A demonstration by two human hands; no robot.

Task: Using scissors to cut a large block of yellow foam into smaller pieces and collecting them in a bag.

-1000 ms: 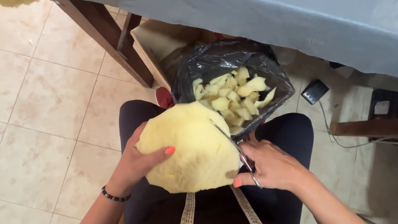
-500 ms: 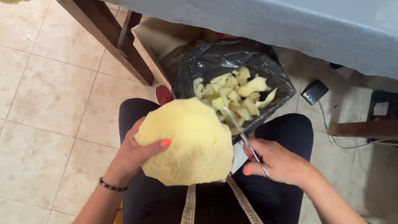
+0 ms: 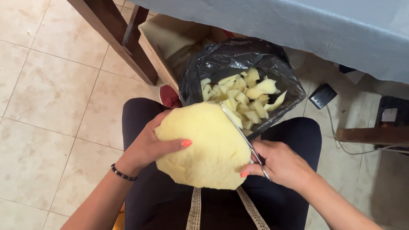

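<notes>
- a yellow foam piece (image 3: 206, 147) is being gripped by the left hand (image 3: 150, 145).
- scissors (image 3: 242, 135) are being held closed-fisted by the right hand (image 3: 281, 163), near the black bag (image 3: 229, 58) of foam scraps (image 3: 243, 96).

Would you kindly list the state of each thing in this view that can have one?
Foam piece: held over the lap, partly trimmed.
Scissors: blades at the foam's right edge.
Left hand: gripping the foam.
Right hand: holding the scissors.
Black bag: open, holding foam cuttings.
Measuring tape: draped down the front.

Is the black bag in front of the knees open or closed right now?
Open: the black bag gapes toward the camera, showing pale yellow foam pieces inside.
</notes>
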